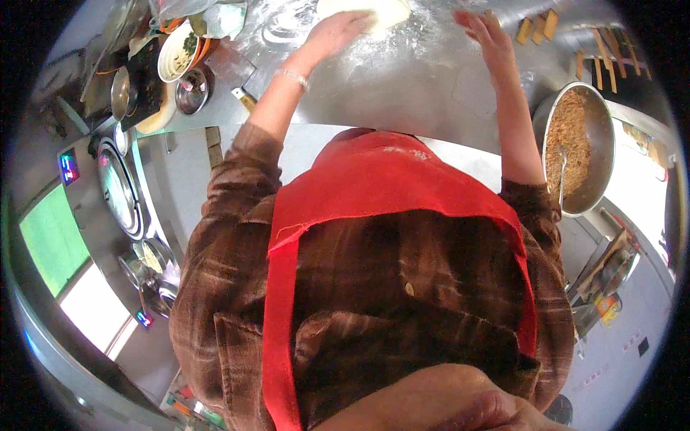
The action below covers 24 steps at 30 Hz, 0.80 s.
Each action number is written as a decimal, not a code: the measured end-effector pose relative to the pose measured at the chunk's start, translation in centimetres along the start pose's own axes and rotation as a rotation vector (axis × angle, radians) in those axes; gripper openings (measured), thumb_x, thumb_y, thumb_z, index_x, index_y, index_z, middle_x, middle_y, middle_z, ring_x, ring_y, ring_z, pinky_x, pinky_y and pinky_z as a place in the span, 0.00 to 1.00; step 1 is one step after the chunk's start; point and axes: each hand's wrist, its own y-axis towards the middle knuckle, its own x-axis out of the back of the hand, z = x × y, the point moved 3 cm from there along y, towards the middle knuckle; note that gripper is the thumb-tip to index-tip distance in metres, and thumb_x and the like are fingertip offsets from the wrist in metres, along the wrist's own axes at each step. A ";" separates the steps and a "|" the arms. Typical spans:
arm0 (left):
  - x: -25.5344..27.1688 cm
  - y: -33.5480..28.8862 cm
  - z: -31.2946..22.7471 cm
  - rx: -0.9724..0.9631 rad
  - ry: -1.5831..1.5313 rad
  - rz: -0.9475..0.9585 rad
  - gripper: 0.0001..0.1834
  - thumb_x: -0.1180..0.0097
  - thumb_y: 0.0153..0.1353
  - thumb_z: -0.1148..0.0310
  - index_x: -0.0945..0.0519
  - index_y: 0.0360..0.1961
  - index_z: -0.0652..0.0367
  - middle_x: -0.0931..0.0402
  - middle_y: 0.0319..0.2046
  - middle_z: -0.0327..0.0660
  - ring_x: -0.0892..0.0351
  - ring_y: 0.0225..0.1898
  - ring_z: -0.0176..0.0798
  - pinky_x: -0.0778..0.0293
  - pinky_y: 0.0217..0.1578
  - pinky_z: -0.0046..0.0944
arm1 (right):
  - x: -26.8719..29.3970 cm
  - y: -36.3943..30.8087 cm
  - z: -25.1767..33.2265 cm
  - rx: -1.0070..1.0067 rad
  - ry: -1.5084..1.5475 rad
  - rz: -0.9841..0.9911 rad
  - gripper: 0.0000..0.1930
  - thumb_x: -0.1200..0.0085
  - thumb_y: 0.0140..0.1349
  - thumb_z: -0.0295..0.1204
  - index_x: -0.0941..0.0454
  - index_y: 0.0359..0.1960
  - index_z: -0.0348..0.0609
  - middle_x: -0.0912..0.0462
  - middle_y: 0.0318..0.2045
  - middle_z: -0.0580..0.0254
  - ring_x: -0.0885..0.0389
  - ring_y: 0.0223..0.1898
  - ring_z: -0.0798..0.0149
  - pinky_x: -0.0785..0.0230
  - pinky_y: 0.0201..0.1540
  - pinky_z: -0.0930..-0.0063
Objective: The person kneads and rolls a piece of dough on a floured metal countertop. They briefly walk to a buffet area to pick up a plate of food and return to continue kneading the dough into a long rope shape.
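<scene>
A flat, pale piece of dough [392,11] lies on the flour-dusted steel table [402,79] at the far edge of the view, partly cut off. My left hand [343,31] is at its left edge, with fingers stretched out and laid flat over the dough. Apart from the dough, to its right, my right hand [485,32] is raised with its fingers spread and nothing in it. White flour is scattered around the dough and on the table left of it.
On the right stands a large metal bowl [609,136] of brown crumbly filling with a spoon [562,172]. Short wooden pieces [537,29] lie beyond it. At left are a white bowl [167,59] with chopped greens, a small metal bowl [192,100] and a wooden-handled tool [246,99].
</scene>
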 end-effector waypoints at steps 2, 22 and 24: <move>-1.5 -2.7 1.5 0.026 0.019 -0.053 0.20 0.59 0.61 0.57 0.25 0.47 0.57 0.25 0.43 0.49 0.27 0.46 0.51 0.33 0.48 0.42 | 1.9 -1.8 -3.9 -0.144 0.026 -0.004 0.14 0.54 0.63 0.34 0.24 0.41 0.36 0.21 0.40 0.64 0.23 0.39 0.71 0.32 0.46 0.77; -6.0 -1.3 -7.0 0.846 -2.051 0.036 0.26 0.65 0.65 0.54 0.33 0.52 0.65 0.33 0.52 0.49 0.36 0.56 0.43 0.42 0.58 0.41 | -13.5 -2.7 4.5 0.176 -0.456 -0.099 0.17 0.55 0.60 0.38 0.28 0.48 0.47 0.27 0.48 0.52 0.30 0.50 0.50 0.41 0.56 0.61; -5.4 -0.5 -6.7 0.848 -2.132 0.050 0.26 0.66 0.66 0.53 0.33 0.52 0.65 0.33 0.51 0.49 0.35 0.56 0.44 0.42 0.59 0.41 | -14.9 -2.2 5.2 0.253 -0.559 -0.106 0.17 0.54 0.59 0.38 0.29 0.49 0.47 0.30 0.50 0.51 0.33 0.53 0.48 0.46 0.58 0.58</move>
